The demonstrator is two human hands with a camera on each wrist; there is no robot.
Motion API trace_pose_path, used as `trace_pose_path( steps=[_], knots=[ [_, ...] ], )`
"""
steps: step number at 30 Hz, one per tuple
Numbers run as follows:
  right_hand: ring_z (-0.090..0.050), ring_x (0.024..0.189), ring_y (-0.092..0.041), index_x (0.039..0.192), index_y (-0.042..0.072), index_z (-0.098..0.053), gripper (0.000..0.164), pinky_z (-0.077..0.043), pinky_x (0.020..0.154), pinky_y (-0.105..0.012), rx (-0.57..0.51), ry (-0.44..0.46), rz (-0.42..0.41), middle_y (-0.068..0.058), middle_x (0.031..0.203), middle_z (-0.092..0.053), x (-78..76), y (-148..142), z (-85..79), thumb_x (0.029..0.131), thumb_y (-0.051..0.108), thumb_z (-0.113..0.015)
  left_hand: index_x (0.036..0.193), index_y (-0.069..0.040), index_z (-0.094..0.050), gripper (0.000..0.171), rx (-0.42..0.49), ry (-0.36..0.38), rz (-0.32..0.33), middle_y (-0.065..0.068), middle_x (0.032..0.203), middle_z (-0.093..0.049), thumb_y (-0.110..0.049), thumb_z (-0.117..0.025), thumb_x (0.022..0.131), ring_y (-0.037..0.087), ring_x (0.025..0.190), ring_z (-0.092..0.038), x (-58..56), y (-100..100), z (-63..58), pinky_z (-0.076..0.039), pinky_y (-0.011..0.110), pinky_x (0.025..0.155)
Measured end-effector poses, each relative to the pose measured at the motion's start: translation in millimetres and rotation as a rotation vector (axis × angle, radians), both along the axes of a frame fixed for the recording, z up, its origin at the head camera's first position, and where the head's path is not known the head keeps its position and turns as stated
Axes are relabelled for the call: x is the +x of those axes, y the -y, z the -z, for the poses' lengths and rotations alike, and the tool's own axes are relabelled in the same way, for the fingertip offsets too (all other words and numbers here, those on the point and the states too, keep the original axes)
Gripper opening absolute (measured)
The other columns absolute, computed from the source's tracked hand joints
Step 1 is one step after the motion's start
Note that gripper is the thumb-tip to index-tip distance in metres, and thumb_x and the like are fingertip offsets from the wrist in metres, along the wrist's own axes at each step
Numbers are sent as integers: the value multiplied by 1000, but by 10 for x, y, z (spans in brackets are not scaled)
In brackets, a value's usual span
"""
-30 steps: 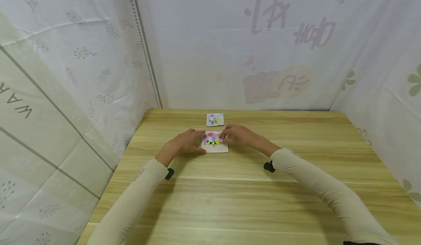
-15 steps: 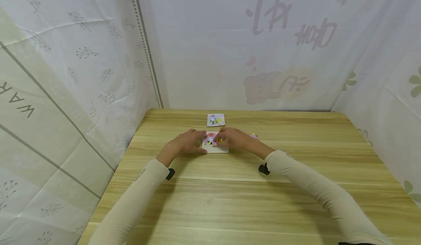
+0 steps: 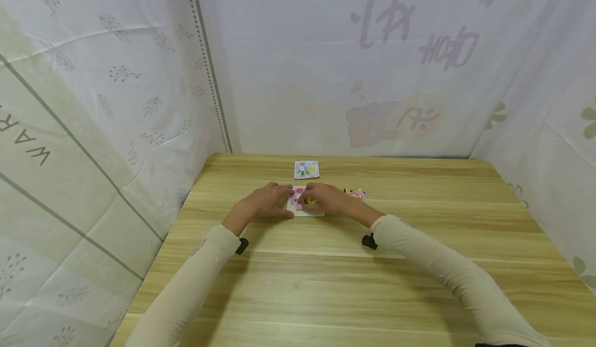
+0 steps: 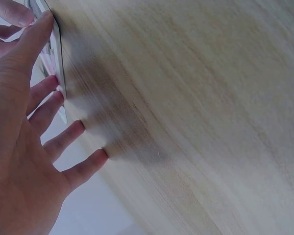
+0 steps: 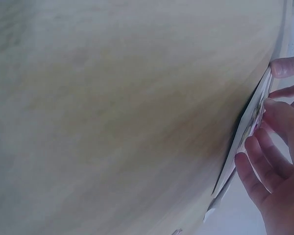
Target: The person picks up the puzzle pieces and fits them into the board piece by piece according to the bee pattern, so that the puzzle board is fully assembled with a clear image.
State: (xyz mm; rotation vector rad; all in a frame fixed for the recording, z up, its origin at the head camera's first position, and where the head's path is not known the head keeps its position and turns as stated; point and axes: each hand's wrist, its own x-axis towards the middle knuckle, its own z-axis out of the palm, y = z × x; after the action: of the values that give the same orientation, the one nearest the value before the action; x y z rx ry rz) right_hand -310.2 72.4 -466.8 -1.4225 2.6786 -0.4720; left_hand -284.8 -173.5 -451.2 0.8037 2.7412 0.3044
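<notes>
A flat white board (image 3: 313,213) lies on the table, with pink puzzle pieces in its upper part. In the head view my left hand (image 3: 270,200) rests at the board's left side. The left wrist view shows its fingers spread and fairly straight, thumb and fingertips touching the board's edge. Over the board, my right hand (image 3: 326,198) pinches a pink puzzle piece (image 3: 299,206) between thumb and finger; the hand hides much of the picture. In the right wrist view the other fingers lie loosely near the board's edge.
Behind the board lies a small printed card (image 3: 306,170) with a bee picture. Pink and yellow pieces (image 3: 356,194) lie on the wooden table (image 3: 298,285) to the right, partly behind my right wrist. Printed curtains (image 3: 288,78) stand at the back and sides.
My right hand has moved left across the board, drawing a puzzle piece left and slightly toward me. The pieces at the right have come into sight from behind the forearm. My left hand stays put.
</notes>
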Motion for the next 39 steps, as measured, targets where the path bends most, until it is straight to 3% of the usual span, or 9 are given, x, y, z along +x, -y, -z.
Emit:
trace_pose_path(
  steps=[15,39],
  knots=[
    [-64,95,-13,117,18,-78,20,-54,79,-29,-40,-13,-44,1,113,-68,49,107,67,100,25,-71,154,-14,-50,78,25,2,2,5,164,-42,-54,-75,92,36,149,-37,1,4,-9,-40,60,113],
    [-62,107,-14,121,17,-78,23,-56,86,-30,13,-57,-65,-1,122,-68,82,124,67,102,25,-69,156,-11,-47,81,10,8,14,8,164,-41,-53,-75,93,39,149,-36,-4,-12,-34,-40,60,114]
  ],
)
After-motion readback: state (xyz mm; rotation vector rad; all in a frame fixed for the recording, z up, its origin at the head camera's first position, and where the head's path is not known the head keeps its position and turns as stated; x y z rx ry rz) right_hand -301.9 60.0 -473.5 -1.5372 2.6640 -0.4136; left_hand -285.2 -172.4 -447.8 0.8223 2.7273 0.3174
